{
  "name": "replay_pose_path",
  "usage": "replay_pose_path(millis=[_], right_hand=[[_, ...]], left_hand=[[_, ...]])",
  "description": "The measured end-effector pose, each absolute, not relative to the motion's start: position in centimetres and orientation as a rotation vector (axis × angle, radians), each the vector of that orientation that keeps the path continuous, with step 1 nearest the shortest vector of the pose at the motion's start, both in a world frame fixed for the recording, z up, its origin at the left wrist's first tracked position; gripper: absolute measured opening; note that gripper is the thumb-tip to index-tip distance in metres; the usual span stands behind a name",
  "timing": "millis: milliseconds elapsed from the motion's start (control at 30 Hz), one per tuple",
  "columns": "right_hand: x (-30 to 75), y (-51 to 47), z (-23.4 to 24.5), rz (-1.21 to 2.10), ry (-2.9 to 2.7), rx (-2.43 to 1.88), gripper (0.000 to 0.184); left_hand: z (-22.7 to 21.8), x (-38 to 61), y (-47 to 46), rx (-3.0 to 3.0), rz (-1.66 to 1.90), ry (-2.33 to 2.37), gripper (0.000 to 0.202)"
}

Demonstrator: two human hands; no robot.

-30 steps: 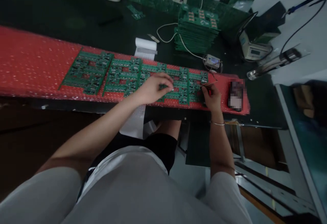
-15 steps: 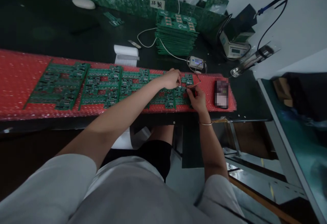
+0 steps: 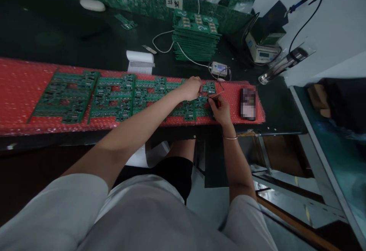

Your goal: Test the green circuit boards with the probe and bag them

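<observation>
Both hands work at the right end of a row of circuit boards.

The row of circuit boards (image 3: 114,98) lies flat on red bubble wrap (image 3: 17,87), its long axis running left to right along the near edge of the dark surface (image 3: 71,33). The left hand (image 3: 191,88) rests on the far edge of the rightmost board (image 3: 185,110), fingers curled down; I cannot tell whether they pinch anything. The right hand (image 3: 219,108), just beside it, has its fingers clamped on a thin probe (image 3: 216,95) whose free end points away and to the right. A phone (image 3: 248,103) lies right of the boards, lengthwise away from the person. Behind sit a small meter (image 3: 219,68), a stack of boards (image 3: 196,37) and a white roll (image 3: 140,61).
</observation>
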State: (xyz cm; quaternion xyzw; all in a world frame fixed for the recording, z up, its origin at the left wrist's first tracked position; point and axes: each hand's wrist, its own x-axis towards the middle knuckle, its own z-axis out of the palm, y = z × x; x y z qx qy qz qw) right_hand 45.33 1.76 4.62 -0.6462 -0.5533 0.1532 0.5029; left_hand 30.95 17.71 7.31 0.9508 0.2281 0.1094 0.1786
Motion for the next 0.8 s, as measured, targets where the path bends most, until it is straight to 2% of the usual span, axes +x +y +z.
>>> replay_pose_path(millis=[100,367,567,800], right_hand=[[45.3,1.7,4.5,0.392,-1.305,-1.562,0.043],[45.8,3.9,6.7,0.384,-1.241,-1.501,0.042],[42.6,10.8,8.2,0.22,-1.482,-1.558,0.051],[40.8,14.7,6.1,0.092,-1.73,-1.761,0.048]], left_hand=[[7.8,29.5,16.4,2.728,0.367,0.59,0.034],[8.3,27.2,12.8,2.881,0.224,0.625,0.036],[8.6,23.7,8.5,2.793,0.431,0.681,0.051],[8.3,12.1,3.3,2.695,0.631,0.658,0.034]])
